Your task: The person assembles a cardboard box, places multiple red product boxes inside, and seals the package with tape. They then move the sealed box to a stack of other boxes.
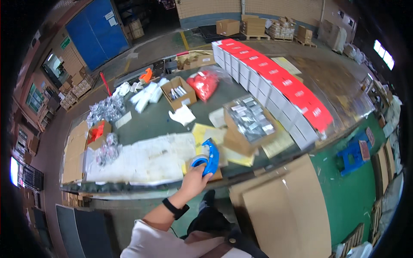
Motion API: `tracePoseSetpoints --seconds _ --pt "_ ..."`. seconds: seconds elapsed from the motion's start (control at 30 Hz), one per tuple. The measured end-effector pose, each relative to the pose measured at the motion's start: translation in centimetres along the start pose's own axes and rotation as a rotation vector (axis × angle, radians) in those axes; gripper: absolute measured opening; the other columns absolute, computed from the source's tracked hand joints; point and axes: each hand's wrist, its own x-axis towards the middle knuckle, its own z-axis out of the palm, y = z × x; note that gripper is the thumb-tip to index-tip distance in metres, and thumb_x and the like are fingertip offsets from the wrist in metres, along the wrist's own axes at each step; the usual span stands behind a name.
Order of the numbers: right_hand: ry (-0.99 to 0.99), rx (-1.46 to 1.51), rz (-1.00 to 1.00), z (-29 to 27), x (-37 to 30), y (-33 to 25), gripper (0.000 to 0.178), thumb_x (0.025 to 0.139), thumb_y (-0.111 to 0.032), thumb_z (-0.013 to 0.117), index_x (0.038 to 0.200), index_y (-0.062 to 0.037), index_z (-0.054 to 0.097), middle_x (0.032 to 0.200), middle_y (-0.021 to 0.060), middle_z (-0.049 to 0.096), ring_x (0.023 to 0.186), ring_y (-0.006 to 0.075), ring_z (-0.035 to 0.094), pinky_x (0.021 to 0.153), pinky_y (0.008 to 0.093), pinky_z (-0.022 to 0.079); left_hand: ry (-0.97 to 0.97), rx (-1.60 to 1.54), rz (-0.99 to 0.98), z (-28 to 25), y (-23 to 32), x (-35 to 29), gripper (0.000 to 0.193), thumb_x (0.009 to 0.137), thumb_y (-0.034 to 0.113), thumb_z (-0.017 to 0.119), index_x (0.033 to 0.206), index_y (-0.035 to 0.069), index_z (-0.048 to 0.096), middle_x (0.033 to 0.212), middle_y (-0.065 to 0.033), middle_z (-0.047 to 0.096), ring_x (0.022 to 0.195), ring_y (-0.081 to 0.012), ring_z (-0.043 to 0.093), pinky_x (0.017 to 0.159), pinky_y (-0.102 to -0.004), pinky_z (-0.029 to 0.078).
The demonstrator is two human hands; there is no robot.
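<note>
My left hand [194,182], with a black band on its wrist, is closed round a blue tape dispenser [212,161] at the table's front edge. A roll of tape sits in the dispenser, next to my fingers. Beneath and beyond it lie yellowish paper sheets [202,132]. Just left of the hand, white paper sheets [142,159] cover the front of the table. To the right stands an open carton [235,129] filled with small packets in clear and silver wrap [251,118]. My right hand does not show.
A long row of white boxes with red tops [275,77] lines the table's right side. Farther back are a small carton [174,101] and a red plastic bag [203,85]. Wrapped bundles [105,109] lie at left. Large cardboard sheets [288,206] stand at the front right.
</note>
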Motion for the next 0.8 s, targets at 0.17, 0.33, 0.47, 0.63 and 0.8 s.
tracePoseSetpoints --seconds 0.17,0.33,0.47,0.63,0.8 --pt "-0.141 0.169 0.265 11.7 3.7 -4.8 0.032 0.098 -0.006 0.05 0.129 0.0028 0.053 0.122 0.0151 0.062 0.113 0.0204 0.059 0.1 0.031 0.044 -0.057 -0.031 0.059 -1.0 -10.0 10.5 0.027 0.092 0.028 0.054 0.097 0.003 0.062 0.095 -0.0231 0.062 0.097 -0.0388 0.059 0.081 -0.0485 0.048" --pt "-0.116 -0.032 0.242 20.0 6.3 -11.5 0.03 0.098 -0.007 0.05 0.125 0.0049 0.055 0.118 0.0144 0.064 0.111 0.0192 0.059 0.098 0.0303 0.044 0.453 0.128 -0.16 -11.6 -19.2 29.6 0.022 0.086 0.022 0.057 0.077 0.006 0.068 0.08 -0.0197 0.066 0.071 -0.0351 0.065 0.062 -0.0476 0.05" --pt "-0.098 -0.172 0.226 25.8 8.8 -15.0 0.027 0.098 -0.007 0.05 0.122 0.0043 0.057 0.115 0.0137 0.066 0.107 0.0188 0.06 0.096 0.0299 0.045 -0.039 0.809 -0.431 -14.3 -24.7 38.9 0.03 0.089 0.024 0.051 0.108 0.015 0.072 0.122 -0.0057 0.063 0.124 -0.0269 0.044 0.105 -0.0505 0.022" --pt "-0.08 -0.226 0.227 31.0 10.9 -16.7 0.025 0.097 -0.005 0.051 0.119 0.0022 0.06 0.111 0.0131 0.067 0.104 0.0188 0.061 0.094 0.0289 0.045 -0.301 0.707 -0.527 -12.3 -26.5 41.2 0.044 0.088 0.029 0.051 0.127 0.012 0.062 0.136 -0.0076 0.055 0.131 -0.0301 0.037 0.104 -0.0532 0.016" --pt "-0.3 -0.481 0.034 32.4 16.0 -14.9 0.033 0.096 -0.011 0.055 0.129 -0.0036 0.053 0.122 0.0154 0.06 0.114 0.0267 0.055 0.1 0.0382 0.041 0.137 0.342 -0.357 -16.4 -22.5 38.5 0.037 0.091 0.038 0.054 0.109 0.006 0.062 0.096 -0.0146 0.069 0.095 -0.0338 0.064 0.084 -0.0536 0.041"
